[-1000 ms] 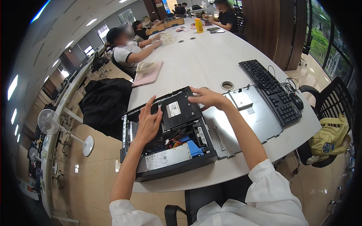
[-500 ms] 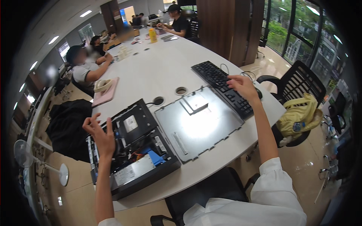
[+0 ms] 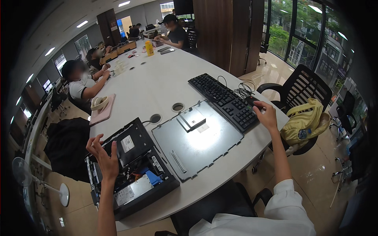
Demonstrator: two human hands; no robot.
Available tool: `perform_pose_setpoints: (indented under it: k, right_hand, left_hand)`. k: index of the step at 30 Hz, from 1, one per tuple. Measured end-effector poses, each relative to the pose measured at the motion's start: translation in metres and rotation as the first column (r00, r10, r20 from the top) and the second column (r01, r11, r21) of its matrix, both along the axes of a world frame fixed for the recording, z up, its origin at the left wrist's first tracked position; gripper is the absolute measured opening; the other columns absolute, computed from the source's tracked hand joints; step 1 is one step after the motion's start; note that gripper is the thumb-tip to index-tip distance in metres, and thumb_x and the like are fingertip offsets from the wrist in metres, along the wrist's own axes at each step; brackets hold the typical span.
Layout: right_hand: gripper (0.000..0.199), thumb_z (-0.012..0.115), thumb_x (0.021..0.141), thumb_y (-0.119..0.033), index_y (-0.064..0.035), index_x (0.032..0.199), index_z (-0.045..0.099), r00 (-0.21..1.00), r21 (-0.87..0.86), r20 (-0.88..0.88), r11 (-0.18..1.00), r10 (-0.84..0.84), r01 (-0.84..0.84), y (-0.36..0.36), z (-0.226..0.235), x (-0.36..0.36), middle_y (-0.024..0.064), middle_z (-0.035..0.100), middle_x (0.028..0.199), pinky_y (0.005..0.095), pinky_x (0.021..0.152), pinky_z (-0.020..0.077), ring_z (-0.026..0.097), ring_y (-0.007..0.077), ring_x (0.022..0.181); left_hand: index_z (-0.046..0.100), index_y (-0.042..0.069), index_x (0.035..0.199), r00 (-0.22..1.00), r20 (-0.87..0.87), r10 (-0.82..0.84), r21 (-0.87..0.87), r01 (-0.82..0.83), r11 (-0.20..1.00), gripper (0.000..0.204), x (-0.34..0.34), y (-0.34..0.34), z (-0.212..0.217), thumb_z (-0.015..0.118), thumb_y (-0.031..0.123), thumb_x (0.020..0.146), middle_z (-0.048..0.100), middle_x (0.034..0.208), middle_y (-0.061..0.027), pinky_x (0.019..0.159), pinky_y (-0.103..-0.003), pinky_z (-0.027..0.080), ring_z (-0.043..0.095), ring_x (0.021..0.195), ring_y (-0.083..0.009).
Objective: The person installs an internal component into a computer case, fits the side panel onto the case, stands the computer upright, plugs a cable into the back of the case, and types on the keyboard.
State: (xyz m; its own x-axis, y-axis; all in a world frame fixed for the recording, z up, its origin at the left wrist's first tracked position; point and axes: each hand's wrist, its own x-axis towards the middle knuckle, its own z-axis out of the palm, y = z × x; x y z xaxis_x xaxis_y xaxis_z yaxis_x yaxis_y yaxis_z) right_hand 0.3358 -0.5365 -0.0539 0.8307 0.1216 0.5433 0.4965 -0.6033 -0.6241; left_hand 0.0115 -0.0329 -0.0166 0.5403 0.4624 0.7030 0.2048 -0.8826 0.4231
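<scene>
While the head view looks down, left hand [image 3: 105, 160]: fingers spread wide, holding nothing, over the open computer case [image 3: 138, 160] on the table's [image 3: 157, 82] near left.
Right hand [image 3: 268, 117]: thumb and fingers slightly parted, nothing seen between; near mouse [image 3: 250, 101] and keyboard [image 3: 233, 109], contact unclear.
Computer case: probably heavy, stiff, delicate inside; best gripped by outer walls.
Mouse: likely light, smooth; grip its sides.
White sticker [image 3: 127, 143]: print too small to read.

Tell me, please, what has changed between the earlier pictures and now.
The right hand left the open computer and moved right, past the metal cover and keyboard, to near the mouse; touching is unclear. The left hand stays over the computer. Computer, cover and keyboard lie as before.
</scene>
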Motion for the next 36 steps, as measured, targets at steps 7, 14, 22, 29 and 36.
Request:
perform_pose_setpoints:
  k: [7,14,22,29,36]
  right_hand:
    - [0.048,0.079,0.083,-0.03,-0.0062,0.124,0.071,0.991,-0.21,0.007,0.969,0.135,-0.13,0.054,-0.005,-0.01,0.0193,0.067,0.13,0.042,0.109,0.0442,0.06,0.035,0.125]
    - [0.051,0.078,0.086,-0.029,-0.0081,0.131,0.067,0.978,-0.335,0.0,0.922,0.209,-0.197,0.081,-0.021,-0.032,0.0174,0.06,0.141,0.0444,0.117,0.0373,0.049,0.0363,0.137]
    - [0.042,0.074,0.092,-0.028,-0.0062,0.127,0.067,0.713,-0.39,0.059,0.674,0.698,-0.627,0.159,-0.016,-0.114,0.0198,0.058,0.141,0.0461,0.116,0.0411,0.049,0.0386,0.138]
    - [0.031,0.074,0.09,-0.02,-0.0067,0.117,0.071,0.641,-0.42,0.051,0.599,0.766,-0.682,0.126,-0.007,-0.159,0.0127,0.065,0.128,0.043,0.105,0.0475,0.057,0.0324,0.127]
    - [0.012,0.078,0.083,-0.009,-0.006,0.094,0.075,0.775,-0.312,0.062,0.75,0.629,-0.584,0.093,-0.025,-0.162,0.0059,0.07,0.093,0.037,0.082,0.0545,0.066,0.0245,0.091]
  left_hand:
    - [0.049,0.006,0.133,0.998,-0.046,-0.038,0.015,0.038,0.999,0.043,0.003,-0.007,0.004,0.068,0.015,0.096,0.031,0.135,-0.0155,0.103,-0.044,0.041,0.046,0.115,-0.0296]
    - [0.052,0.005,0.129,0.994,-0.075,-0.084,0.056,0.088,0.995,0.041,0.003,-0.017,0.013,0.07,0.013,0.093,0.032,0.133,-0.0151,0.101,-0.044,0.042,0.046,0.111,-0.03]
    - [0.055,0.006,0.127,0.991,-0.101,-0.085,0.113,0.097,0.989,0.038,0.001,-0.017,0.014,0.071,0.014,0.093,0.033,0.134,-0.0152,0.099,-0.045,0.044,0.048,0.112,-0.0306]
    - [0.056,0.005,0.124,0.992,-0.089,-0.086,0.072,0.092,0.993,0.036,-0.003,-0.021,0.019,0.071,0.013,0.093,0.034,0.133,-0.015,0.098,-0.044,0.045,0.05,0.112,-0.0301]
    - [0.056,0.004,0.123,0.982,-0.135,-0.133,0.102,0.148,0.984,0.036,-0.002,-0.023,0.019,0.072,0.014,0.092,0.035,0.131,-0.0155,0.091,-0.044,0.051,0.054,0.107,-0.0313]
